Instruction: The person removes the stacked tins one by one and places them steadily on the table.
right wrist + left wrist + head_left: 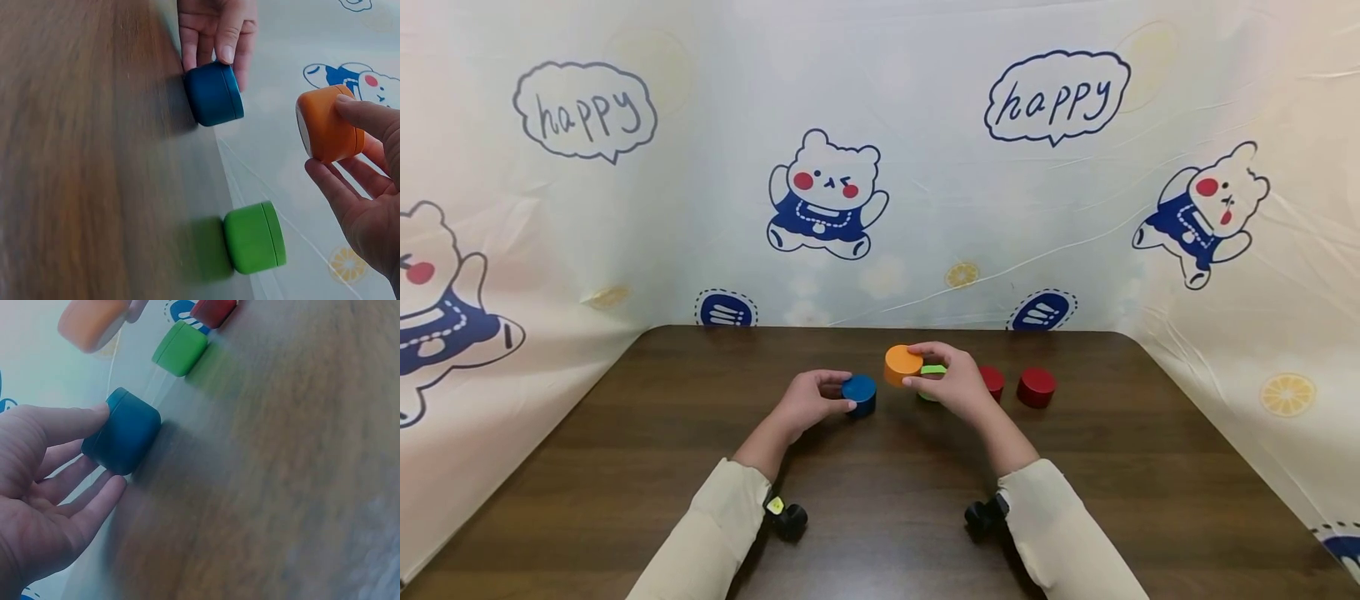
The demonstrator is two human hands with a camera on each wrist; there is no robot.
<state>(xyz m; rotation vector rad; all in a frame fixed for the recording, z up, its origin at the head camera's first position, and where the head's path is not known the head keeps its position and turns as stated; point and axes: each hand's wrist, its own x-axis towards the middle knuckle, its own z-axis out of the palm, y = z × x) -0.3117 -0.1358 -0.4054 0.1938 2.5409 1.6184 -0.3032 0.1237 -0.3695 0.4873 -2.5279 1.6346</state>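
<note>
An orange cylinder (pixel 898 368) is held aloft just to the right of a blue cylinder (pixel 861 398), pinched by its side between the thumb and fingers of a right hand (pixel 951 382). The blue cylinder, set on the dark wood-grained surface (pixel 880 492), is gripped from its left by the curled thumb and fingers of a left hand (pixel 808 404). The orange cylinder is judged to be light and stiff, as it is borne on the fingertips with no dent visible; whether it is hollow cannot be told. Its smooth wall could prove slippery under a loose pinch, though it is not thought fragile. It is best taken across the middle of that wall, thumb opposite fingers, below the fine seam near its top, in case the upper section can be parted like a lid. It is coloured an even, bright orange, with a flat top, a softly rounded lower edge and a paler underside. To the right of the blue cylinder, a green cylinder (pixel 253 239) is seen, with two red cylinders (pixel 1037 388) placed farther right.
</note>
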